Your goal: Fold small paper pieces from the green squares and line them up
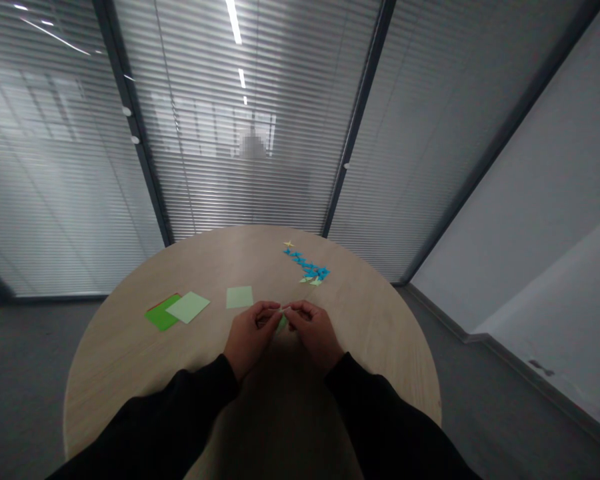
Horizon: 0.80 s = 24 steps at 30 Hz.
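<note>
While the left hand (250, 335) and right hand (316, 330) pinch a folded green paper (282, 324) above the round desk (395, 333), a pale green paper square (239, 297) lies just ahead, well inside the rim.

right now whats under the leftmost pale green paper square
A bright green paper sheet, with an orange edge showing below it; the part beneath the pale square is hidden.

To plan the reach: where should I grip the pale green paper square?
Probably its near edge, from the near side with the left hand: the pale green paper square lies flat on the table ahead of that hand, so lift that edge first.
</note>
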Available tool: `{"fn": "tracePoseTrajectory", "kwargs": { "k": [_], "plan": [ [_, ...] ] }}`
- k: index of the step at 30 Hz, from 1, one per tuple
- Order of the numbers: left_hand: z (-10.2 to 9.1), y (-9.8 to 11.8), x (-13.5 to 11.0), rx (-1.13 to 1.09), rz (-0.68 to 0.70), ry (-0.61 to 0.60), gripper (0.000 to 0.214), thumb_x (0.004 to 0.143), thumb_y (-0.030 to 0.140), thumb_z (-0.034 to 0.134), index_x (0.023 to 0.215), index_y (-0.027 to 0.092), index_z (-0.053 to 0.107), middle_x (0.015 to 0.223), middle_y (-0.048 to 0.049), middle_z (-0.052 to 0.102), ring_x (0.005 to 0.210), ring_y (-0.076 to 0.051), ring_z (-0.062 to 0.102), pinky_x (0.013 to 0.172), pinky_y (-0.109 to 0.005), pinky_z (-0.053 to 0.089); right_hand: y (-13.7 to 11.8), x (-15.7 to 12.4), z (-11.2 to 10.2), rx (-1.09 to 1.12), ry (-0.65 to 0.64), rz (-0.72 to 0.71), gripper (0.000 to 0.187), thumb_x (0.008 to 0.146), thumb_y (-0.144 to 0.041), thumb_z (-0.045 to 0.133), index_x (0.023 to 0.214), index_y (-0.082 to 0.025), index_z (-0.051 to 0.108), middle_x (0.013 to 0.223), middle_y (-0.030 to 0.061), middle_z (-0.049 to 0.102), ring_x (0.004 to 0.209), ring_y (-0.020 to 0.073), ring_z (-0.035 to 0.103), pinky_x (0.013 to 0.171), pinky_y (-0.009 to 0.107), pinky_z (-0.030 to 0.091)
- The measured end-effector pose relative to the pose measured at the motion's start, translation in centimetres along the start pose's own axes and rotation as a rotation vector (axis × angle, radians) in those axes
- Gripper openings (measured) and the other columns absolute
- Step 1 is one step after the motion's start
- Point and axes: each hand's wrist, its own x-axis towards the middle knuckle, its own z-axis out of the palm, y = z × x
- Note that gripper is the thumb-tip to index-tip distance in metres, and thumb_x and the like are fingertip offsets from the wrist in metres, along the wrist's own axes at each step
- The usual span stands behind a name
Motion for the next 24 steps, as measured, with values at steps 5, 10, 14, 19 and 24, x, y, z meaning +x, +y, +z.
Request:
{"fn": "tracePoseTrajectory", "kwargs": {
  "k": [5,10,14,19,24],
  "plan": [
    [0.0,-0.6,0.1,0.045,-0.022,-0.101,0.032,0.085,0.047,0.065,0.093,0.018,0.075,0.092,-0.0101,0.079,0.084,-0.026,0.073,0.077,-0.035,0.054,-0.1,0.0,-0.1,-0.014,0.044,-0.021,0.027,0.074,-0.041,0.069,0.083,-0.015,0.069,0.061,-0.0011,0.061,0.056,0.0136,0.055,0.052,0.025,0.042],
    [0.0,-0.7,0.2,0.009,-0.041,-0.188,0.038,0.085,0.051,0.063,0.094,0.016,0.075,0.091,-0.0099,0.078,0.084,-0.026,0.072,0.077,-0.034,0.053,0.1,0.0,0.1,0.021,0.04,-0.028,0.025,0.074,-0.039,0.07,0.081,-0.015,0.067,0.064,0.0003,0.064,0.058,0.014,0.058,0.056,0.026,0.046],
    [-0.1,-0.5,0.2,-0.086,-0.09,-0.195,0.041,0.083,0.054,0.065,0.093,0.015,0.073,0.085,-0.0094,0.077,0.078,-0.023,0.07,0.071,-0.033,0.051,0.5,0.1,0.3,0.026,0.015,-0.011,0.027,0.075,-0.04,0.071,0.086,-0.016,0.066,0.063,0.0003,0.064,0.057,0.0145,0.059,0.054,0.025,0.045],
    [-0.1,-0.5,0.3,-0.204,-0.136,-0.085,0.041,0.079,0.051,0.069,0.095,0.013,0.073,0.083,-0.0081,0.075,0.075,-0.02,0.065,0.07,-0.031,0.049,1.0,0.3,0.4,-0.008,-0.041,-0.023,0.038,0.077,-0.046,0.073,0.101,-0.016,0.066,0.065,-0.0001,0.064,0.057,0.014,0.058,0.054,0.025,0.044],
    [-0.1,-0.7,0.4,-0.264,-0.159,0.002,0.041,0.078,0.05,0.071,0.097,0.013,0.073,0.084,-0.0061,0.071,0.07,-0.015,0.058,0.068,-0.028,0.045,1.1,0.3,0.2,0.042,-0.092,-0.031,0.034,0.084,-0.048,0.064,0.095,-0.016,0.069,0.067,0.0002,0.061,0.062,0.0142,0.057,0.06,0.027,0.045]
  ]
}}
